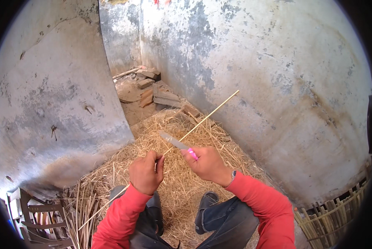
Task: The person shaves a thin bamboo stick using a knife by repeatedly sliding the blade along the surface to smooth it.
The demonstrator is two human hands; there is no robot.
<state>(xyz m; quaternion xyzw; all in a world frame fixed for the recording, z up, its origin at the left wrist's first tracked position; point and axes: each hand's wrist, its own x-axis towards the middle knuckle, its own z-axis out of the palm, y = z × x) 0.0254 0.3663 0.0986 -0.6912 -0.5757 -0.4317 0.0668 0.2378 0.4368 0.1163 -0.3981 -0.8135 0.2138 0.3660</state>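
Note:
A long, thin, pale strip (213, 111), looking like split bamboo or cane, slants from the lower left up to the right. My left hand (146, 172) pinches it near its middle, and its lower end runs past my left forearm. In my right hand (208, 165) is a knife (173, 141) with a pink handle, its blade pointing up and left. The blade crosses the strip just beyond my left fingers; whether it touches the strip or passes over it, I cannot tell. My right fingers are closed round the handle.
Shavings (179, 186) cover the floor round my feet. Bricks (165, 97) lie by the doorway ahead. More strips (84, 207) and a dark chair (45, 218) stand at lower left. A slatted bamboo piece (335, 220) is at lower right. Worn walls (273, 83) rise on both sides.

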